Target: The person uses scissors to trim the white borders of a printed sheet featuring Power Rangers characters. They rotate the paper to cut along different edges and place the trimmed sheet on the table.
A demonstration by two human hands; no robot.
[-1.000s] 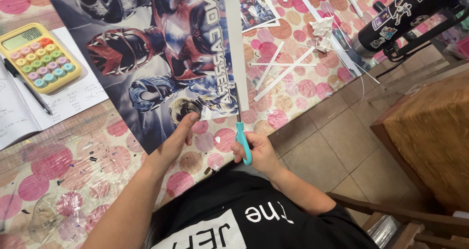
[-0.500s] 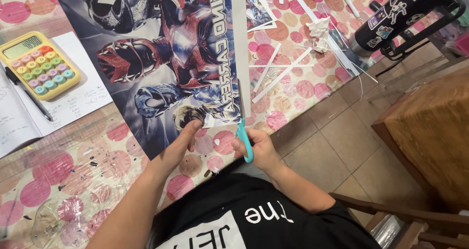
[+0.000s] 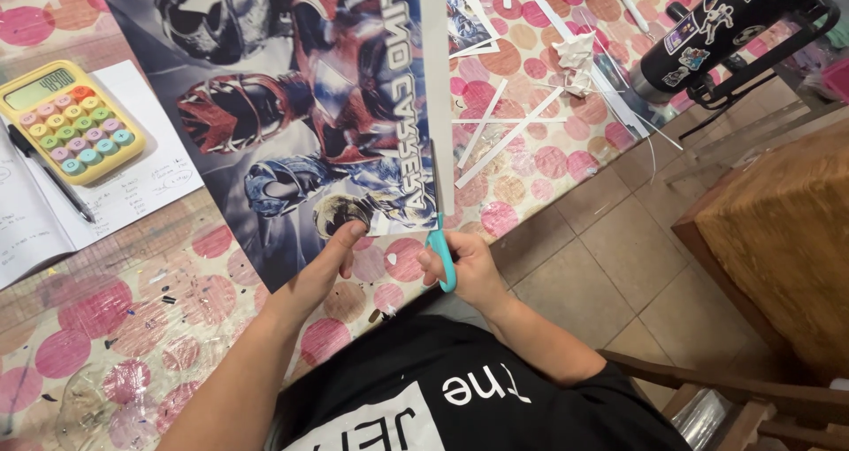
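A large glossy poster (image 3: 292,106) is laid flat on a table (image 3: 106,327) covered in a pink-dotted cloth. Armoured figures in red, blue and dark grey are printed on it, with a line of pale lettering along its right side. Its near edge is at 6 o'clock from the poster's middle, close to the table edge. A pale strip (image 3: 436,80) along the right margin is partly cut away, running toward 12 o'clock.

The left hand (image 3: 323,270) is pressed on the poster's near corner, thumb tip on the print, fingers loosely extended, gripping nothing. The right hand (image 3: 469,265) is closed around the teal handles of a pair of scissors (image 3: 439,230); the blades are pointed to 12 o'clock and entered into the poster's near edge, between print and strip.

A yellow calculator (image 3: 66,119) is seen at 9 o'clock from the poster, resting on an open notebook (image 3: 106,194) with a pen (image 3: 49,172) beside it. Thin white paper offcuts (image 3: 504,133) are scattered at 3 o'clock from the poster. A black bottle (image 3: 716,26) with stickers is lying at 2 o'clock, near the table edge. A wooden chair (image 3: 778,194) is standing on the tiled floor at 3 o'clock.

Compared with half a second ago, the scissors are found slightly further up the edge, the right hand is carried closer to the poster, and the left thumb is kept on the same corner.
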